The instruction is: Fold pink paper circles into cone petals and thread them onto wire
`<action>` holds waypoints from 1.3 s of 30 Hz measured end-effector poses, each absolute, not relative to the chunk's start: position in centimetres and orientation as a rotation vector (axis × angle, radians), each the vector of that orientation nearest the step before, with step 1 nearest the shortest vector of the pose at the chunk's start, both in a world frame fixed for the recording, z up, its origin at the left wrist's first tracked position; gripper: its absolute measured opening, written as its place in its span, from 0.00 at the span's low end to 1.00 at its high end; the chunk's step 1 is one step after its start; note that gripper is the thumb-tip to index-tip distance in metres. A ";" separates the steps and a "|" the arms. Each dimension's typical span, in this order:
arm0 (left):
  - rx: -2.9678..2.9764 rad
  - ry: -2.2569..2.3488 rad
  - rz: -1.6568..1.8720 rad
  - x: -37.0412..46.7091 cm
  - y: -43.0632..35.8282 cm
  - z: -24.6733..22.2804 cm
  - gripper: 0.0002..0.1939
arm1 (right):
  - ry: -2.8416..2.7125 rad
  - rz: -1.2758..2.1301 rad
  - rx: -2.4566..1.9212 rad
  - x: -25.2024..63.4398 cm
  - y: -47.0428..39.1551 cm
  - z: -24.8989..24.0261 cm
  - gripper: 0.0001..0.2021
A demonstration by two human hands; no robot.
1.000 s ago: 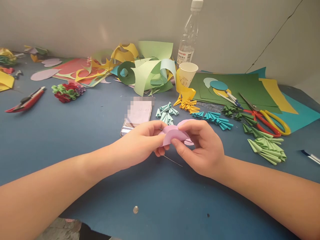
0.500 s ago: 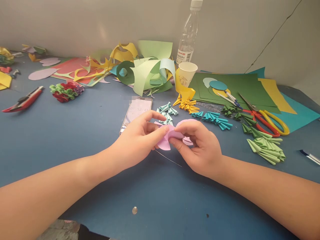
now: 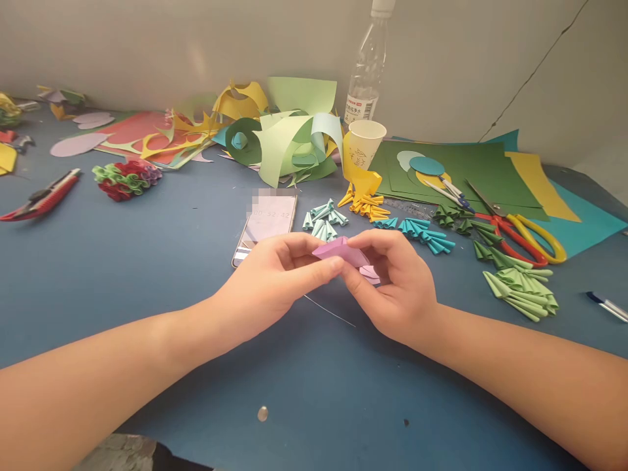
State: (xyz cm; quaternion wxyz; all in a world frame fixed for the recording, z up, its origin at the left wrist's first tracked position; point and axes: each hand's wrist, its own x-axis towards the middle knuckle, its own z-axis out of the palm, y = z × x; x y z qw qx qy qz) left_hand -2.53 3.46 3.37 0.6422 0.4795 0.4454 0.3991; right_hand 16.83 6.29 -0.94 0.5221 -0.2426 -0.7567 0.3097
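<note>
A folded piece of purple paper is pinched between both hands above the blue table. My left hand grips its left side, thumb in front and fingers behind. On the right side, my right hand holds it between thumb and forefinger. More purple paper shows partly behind the right fingers. Just beyond lie small rolled paper cones: pale blue ones, yellow ones and blue ones. A phone showing a timer lies past my left hand. A thin wire rests below the hands.
Red-and-yellow scissors and green paper cones lie to the right. A paper cup and a plastic bottle stand at the back beside paper scraps. At left are a red-handled cutter and a ruffled paper piece.
The purple paper has gone from a curved, open disc to a tighter folded shape. My left fingers have closed in on it, and both thumbs now sit nearer together.
</note>
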 end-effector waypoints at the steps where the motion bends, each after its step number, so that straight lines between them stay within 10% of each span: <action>1: 1.102 1.012 0.898 -2.5 3.4 3.3 0.10 | -1.814 0.749 -0.578 16.8 6.3 -0.9 0.15; 39: 1.465 1.239 1.010 -2.3 3.3 3.1 0.08 | -1.617 0.916 -0.700 16.8 6.4 -1.1 0.11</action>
